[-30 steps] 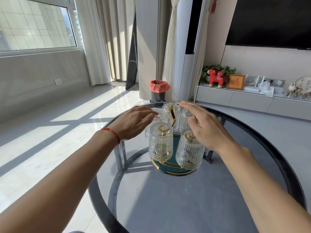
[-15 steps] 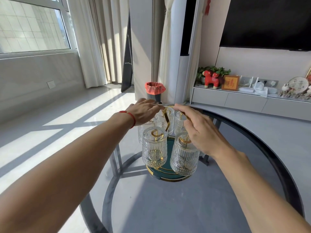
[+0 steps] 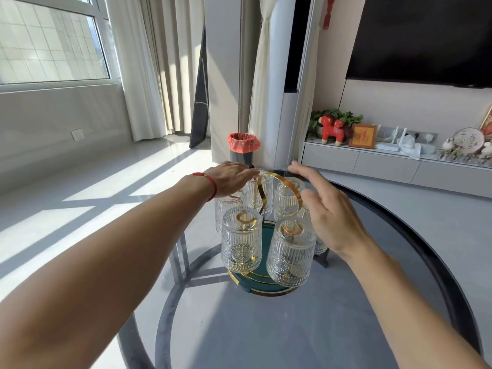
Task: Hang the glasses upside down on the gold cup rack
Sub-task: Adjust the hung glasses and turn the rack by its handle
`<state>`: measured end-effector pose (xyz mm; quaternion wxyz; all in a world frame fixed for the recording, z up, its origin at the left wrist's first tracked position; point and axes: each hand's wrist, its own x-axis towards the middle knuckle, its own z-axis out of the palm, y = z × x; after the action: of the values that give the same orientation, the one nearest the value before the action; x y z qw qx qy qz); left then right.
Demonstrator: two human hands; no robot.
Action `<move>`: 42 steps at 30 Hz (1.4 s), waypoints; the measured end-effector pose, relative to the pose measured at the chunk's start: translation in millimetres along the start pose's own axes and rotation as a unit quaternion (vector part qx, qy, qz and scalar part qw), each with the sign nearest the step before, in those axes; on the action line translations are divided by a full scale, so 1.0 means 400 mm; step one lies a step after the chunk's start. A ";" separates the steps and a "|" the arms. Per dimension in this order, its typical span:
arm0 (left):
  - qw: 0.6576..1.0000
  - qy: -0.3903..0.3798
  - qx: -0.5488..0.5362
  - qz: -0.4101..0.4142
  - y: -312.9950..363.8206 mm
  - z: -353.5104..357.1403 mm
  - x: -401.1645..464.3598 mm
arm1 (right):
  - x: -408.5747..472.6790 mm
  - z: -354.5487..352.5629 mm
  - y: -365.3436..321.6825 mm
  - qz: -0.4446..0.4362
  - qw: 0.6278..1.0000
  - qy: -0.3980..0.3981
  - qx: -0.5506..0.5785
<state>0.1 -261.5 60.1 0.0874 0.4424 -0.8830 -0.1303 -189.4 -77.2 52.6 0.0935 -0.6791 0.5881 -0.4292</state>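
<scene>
The left hand (image 3: 229, 179), a red string at its wrist, lies over the top of the far-left glass (image 3: 228, 206), fingers curved loosely toward the gold loop handle (image 3: 277, 193); whether it grips anything I cannot tell, since the fingertips are hidden behind the rack. The gold cup rack (image 3: 263, 284) stands on the round glass table (image 3: 306, 336) toward its far side, and every glass I can see already hangs mouth-down on it: two ribbed ones in front, the near-left glass (image 3: 241, 241) and the near-right glass (image 3: 290, 254), with more behind. The right hand (image 3: 327, 214) hovers open just right of the rack, palm flat and fingers spread, holding nothing and partly covering a glass on that side.

To my eye the hanging is done or nearly so, and this looks like a last check. The next move likely calls for light touches only: settle any glass that sits crooked, then lift both hands clear without knocking the handle.

The tabletop is dark, see-through and bare apart from the rack. Left, sun falls through a big window (image 3: 48, 41) onto the pale floor; a bin with a red bag (image 3: 242, 150) stands beyond the table; right, a low cabinet (image 3: 386, 166) holds ornaments under a dark screen (image 3: 426, 38).
</scene>
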 end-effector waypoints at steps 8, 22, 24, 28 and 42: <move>0.999 0.016 -0.042 0.007 0.013 -0.006 -0.012 | -0.049 -0.014 0.047 -0.013 1.000 -0.006 -0.022; 0.990 0.013 -0.142 -0.003 0.010 -0.011 -0.016 | -0.056 0.001 0.041 -0.052 0.996 -0.031 -0.072; 0.987 0.019 -0.158 -0.013 0.015 -0.012 -0.019 | -0.055 0.002 0.041 -0.058 0.996 -0.029 -0.064; 0.973 0.076 -0.216 0.007 0.040 -0.022 -0.042 | -0.049 -0.004 0.051 -0.034 0.999 -0.009 -0.033; 0.965 0.196 -0.069 0.161 0.124 -0.041 -0.105 | 0.210 -0.061 0.072 0.111 0.943 -0.238 -0.205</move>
<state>-8.3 -201.8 89.4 0.3083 0.3044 -0.8972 -0.0858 -232.2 -150.1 89.1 0.1366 -0.6963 0.6957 -0.1115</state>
